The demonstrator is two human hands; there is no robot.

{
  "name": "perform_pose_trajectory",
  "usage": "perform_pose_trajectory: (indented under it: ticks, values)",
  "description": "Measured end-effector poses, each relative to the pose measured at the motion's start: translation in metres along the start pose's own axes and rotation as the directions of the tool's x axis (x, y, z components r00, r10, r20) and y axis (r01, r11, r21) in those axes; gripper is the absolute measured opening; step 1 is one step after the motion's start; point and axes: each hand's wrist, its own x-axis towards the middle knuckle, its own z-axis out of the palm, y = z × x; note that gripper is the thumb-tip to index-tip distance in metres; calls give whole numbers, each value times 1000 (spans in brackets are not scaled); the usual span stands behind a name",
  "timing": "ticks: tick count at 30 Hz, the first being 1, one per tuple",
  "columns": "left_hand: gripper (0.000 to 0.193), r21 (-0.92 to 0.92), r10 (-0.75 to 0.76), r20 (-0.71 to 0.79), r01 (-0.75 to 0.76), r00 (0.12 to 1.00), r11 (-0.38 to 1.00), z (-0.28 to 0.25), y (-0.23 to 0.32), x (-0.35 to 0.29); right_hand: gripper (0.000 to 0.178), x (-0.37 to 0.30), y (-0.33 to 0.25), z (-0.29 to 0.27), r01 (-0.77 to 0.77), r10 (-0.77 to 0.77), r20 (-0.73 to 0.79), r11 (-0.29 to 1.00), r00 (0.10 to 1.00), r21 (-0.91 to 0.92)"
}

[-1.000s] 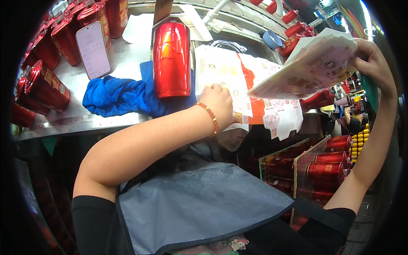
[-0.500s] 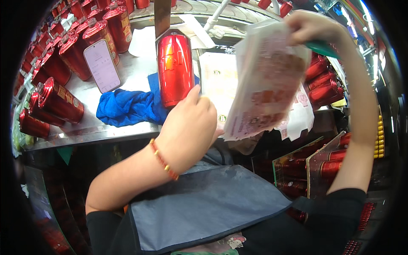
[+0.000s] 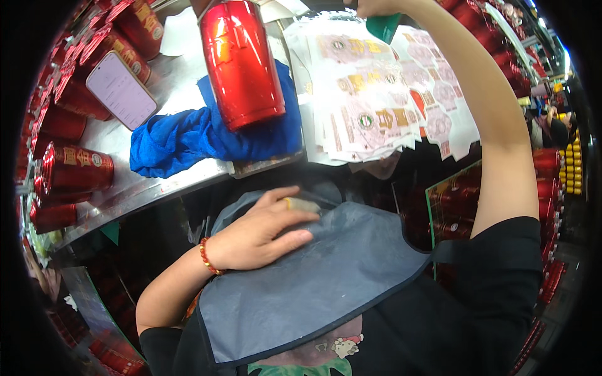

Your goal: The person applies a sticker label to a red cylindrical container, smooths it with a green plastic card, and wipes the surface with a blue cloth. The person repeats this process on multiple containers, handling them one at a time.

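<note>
Left hand: empty, released, fingers loosely spread over the grey apron; beaded bracelet at wrist, pale wrap on one finger. Right hand: cut off by top edge, just above a green item; grip can't be told.

Stack of printed sheets: on the worktop below the right hand, beyond and to the right of the left hand, clear of the latter. Edges uneven, overlapping; notched sheets adjoin on the right, red patch between.

Large red canister: left of stack, on blue cloth, base end toward the person, well apart from the left hand. Lying or leaning, can't tell; contents hidden.

More red canisters grouped at left on metal table, gold print on sides, insides not visible. Phone, screen lit, propped near them. White paper behind the cloth.

Right, below worktop level: green-edged rack holding red containers, dim, partly hidden by right arm. Yellow items in a column at far right, too small to identify.
</note>
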Motion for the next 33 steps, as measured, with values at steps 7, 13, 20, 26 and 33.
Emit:
perform_pose_trajectory:
  ticks: [7, 13, 20, 26, 33]
  values:
    - [47, -83, -167, -80, 161, 983, 984, -9, -44, -38, 27, -191, -171, -74, 47, -421, 440, 763, 793, 644]
    - [47, -257, -529, -283, 468, 800, 846, -10, -81, -46, 43, -219, -238, 96, -353, 106, 371, 620, 923, 701]
    - [42, 195, -425, -478, 564, 769, 802, -22, -125, -66, 55, -227, -250, 187, -485, 441, 247, 586, 863, 650]
    - [39, 655, -132, -216, 244, 967, 716, -19, -64, -66, 37, -283, -202, 102, -370, 198, 313, 452, 929, 812]
    - [15, 243, -71, -361, 167, 930, 956, -48, 56, -60, 24, -232, -123, -37, -125, 181, 44, 467, 983, 875]
